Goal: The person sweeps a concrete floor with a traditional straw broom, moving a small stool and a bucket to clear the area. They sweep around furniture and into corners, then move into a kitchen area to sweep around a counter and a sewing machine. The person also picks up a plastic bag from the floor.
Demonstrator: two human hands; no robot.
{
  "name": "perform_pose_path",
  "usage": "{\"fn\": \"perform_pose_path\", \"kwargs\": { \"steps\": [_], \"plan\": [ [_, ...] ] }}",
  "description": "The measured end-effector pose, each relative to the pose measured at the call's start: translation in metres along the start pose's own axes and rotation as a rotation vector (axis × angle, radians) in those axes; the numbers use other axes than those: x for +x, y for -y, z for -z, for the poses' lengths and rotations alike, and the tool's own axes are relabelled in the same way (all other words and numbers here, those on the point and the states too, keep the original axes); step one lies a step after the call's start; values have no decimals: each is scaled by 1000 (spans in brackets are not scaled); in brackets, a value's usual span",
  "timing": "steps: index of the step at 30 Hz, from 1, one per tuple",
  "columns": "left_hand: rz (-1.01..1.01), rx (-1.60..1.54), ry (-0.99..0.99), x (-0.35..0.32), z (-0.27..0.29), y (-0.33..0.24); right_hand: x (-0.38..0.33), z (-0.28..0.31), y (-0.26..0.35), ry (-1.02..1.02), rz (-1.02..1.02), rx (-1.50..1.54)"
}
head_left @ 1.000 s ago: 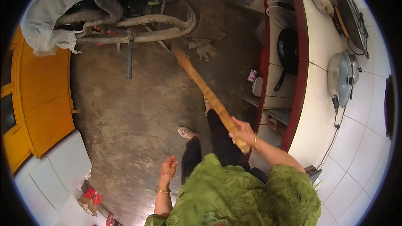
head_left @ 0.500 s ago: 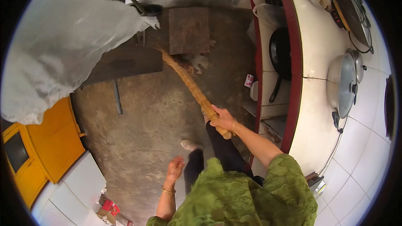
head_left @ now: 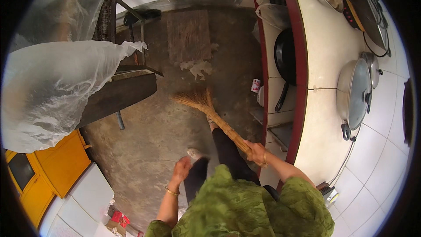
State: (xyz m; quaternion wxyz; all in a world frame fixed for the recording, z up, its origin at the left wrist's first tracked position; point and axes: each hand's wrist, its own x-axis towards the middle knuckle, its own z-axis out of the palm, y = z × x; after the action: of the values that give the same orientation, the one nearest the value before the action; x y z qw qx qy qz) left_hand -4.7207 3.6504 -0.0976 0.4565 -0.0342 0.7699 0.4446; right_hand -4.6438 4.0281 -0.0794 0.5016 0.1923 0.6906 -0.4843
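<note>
My right hand [head_left: 256,152] is wrapped round the handle end of a straw broom [head_left: 228,129], close to my right leg. The broom slants forward and left from it, its bristles fanned out over the concrete floor [head_left: 144,127] ahead of my front foot. Whether the bristle tips touch the floor, I cannot tell. My left hand [head_left: 180,169] hangs in front of my left leg with its fingers curled in and nothing visible in them. A bracelet circles each wrist.
A shelf unit under a tiled counter [head_left: 322,114] runs along the right, with a black pan [head_left: 285,57] and a red-and-white can [head_left: 255,85] by it. Plastic sheeting [head_left: 57,92] covers a dark table at left; a yellow cabinet [head_left: 61,162] stands below. A brown board [head_left: 188,36] lies ahead.
The broom has come back from beside the dark table toward me and to the right, so its bristles now show. My right hand moved right and nearer; the view has shifted.
</note>
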Motion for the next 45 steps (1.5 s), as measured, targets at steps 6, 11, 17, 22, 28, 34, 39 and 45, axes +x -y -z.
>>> {"fn": "perform_pose_path", "kwargs": {
  "steps": [6,11,17,22,28,34,39,45],
  "plan": [
    [-72,70,34,102,5,-44,-48,18,12,-146,-163,-193],
    [-60,-93,-108,245,16,-49,-48,4,-7,-396,-114,185],
    [-120,-457,-577,436,35,-54,-3,-34,-67,-554,-118,258],
    [188,-1022,-454,511,19,-51,47,-48,-69,-530,-314,439],
    [-142,-1429,-447,571,-1,-41,57,-117,-134,-473,-342,587],
    [-278,-1413,-307,585,-43,-58,27,-160,-150,-456,-424,483],
    [-310,-1421,-282,592,-99,-73,9,-151,-149,-370,-433,188],
    [-204,-1524,-264,588,-173,-95,37,-115,-131,-256,-145,182]
  ]
}}
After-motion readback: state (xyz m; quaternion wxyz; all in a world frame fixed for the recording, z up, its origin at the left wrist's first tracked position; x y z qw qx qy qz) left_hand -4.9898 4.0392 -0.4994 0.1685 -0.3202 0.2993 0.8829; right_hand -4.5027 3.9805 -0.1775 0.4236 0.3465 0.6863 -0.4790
